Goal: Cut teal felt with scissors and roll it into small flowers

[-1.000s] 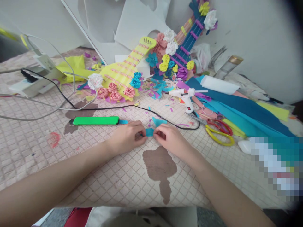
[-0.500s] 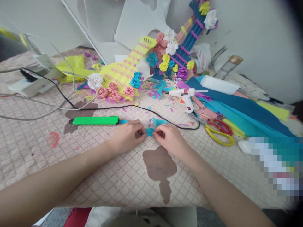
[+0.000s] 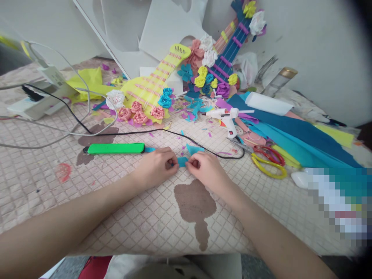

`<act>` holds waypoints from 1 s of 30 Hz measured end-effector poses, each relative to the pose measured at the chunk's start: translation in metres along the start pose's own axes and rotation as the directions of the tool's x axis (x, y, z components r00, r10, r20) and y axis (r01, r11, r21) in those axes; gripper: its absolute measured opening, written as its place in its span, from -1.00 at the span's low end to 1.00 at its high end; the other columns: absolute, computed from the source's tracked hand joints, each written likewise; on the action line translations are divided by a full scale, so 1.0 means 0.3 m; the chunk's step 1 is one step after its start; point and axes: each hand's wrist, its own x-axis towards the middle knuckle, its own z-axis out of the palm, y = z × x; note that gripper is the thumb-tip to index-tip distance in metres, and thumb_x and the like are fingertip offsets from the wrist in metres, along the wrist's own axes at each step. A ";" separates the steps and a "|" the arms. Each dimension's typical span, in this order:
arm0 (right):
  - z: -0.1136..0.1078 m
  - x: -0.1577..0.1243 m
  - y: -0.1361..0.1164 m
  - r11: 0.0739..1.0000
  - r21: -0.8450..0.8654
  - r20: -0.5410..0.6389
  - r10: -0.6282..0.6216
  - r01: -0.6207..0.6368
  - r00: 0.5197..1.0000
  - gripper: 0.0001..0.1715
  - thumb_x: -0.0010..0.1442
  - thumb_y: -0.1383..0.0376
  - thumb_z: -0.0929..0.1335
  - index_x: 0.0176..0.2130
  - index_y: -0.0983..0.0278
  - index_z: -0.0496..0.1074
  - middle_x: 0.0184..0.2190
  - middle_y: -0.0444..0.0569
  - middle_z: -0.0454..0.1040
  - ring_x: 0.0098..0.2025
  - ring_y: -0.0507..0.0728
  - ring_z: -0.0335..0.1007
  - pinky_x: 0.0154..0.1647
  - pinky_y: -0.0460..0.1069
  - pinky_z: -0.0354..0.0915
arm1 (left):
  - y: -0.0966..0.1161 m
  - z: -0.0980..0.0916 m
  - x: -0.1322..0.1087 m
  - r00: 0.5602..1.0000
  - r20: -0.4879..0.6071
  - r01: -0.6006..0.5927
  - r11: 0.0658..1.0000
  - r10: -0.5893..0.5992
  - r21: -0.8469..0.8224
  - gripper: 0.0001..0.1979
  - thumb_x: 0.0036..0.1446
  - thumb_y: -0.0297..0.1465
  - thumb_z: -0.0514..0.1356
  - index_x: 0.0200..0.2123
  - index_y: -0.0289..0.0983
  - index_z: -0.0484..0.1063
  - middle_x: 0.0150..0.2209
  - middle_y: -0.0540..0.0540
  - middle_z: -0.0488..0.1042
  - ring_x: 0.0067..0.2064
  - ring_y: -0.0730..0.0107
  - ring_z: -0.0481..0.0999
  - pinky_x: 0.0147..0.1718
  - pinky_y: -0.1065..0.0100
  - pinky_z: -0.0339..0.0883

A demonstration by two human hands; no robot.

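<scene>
Between my two hands a small strip of blue crepe paper (image 3: 182, 162) is stretched just over the quilted cloth. My left hand (image 3: 159, 164) pinches its left end with thumb and forefinger. At the other end, my right hand (image 3: 205, 166) has its fingertips pressed together on the paper. Another blue paper piece (image 3: 194, 149) lies right behind my right fingers. To the left of my left hand rests a green utility knife (image 3: 116, 148), with a bit of blue paper (image 3: 150, 149) by its right end.
A white glue gun (image 3: 225, 114) lies beyond my right hand, its black cord (image 3: 162, 130) crossing behind both hands. Scissors (image 3: 269, 164) lie at right near folded blue paper (image 3: 279, 131). Yellow (image 3: 142, 91) and blue (image 3: 232, 50) paper guitars stand behind. A power strip (image 3: 35, 100) sits left.
The view has shifted very slightly. Both hands keep their pinch on the blue crepe paper strip, with hardly any movement.
</scene>
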 end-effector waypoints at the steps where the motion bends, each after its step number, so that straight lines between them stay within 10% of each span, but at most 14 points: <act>1: 0.001 0.000 0.000 1.000 -0.001 0.001 0.001 -0.001 1.000 -0.79 0.06 0.35 0.33 -0.58 0.28 0.30 -0.55 -0.13 0.34 -0.49 0.02 0.24 -0.42 -0.06 0.15 | -0.001 0.001 0.000 1.000 0.000 -0.002 1.000 0.002 0.002 -0.95 -0.01 -0.49 0.13 -0.48 -0.31 0.38 -0.46 -0.02 0.38 -0.44 0.47 0.35 -0.47 0.44 0.21; 30: -0.006 -0.008 0.010 0.982 0.175 -0.008 0.076 -0.073 0.997 -0.78 -0.01 0.40 0.37 -0.53 0.25 0.21 -0.65 -0.24 0.25 -0.57 -0.03 0.16 -0.52 -0.11 0.06 | -0.011 -0.024 0.001 0.984 0.074 0.178 0.946 -0.164 -0.271 -0.99 -0.02 -0.47 0.07 -0.45 -0.27 0.25 -0.56 0.07 0.27 -0.54 0.53 0.26 -0.57 0.48 0.11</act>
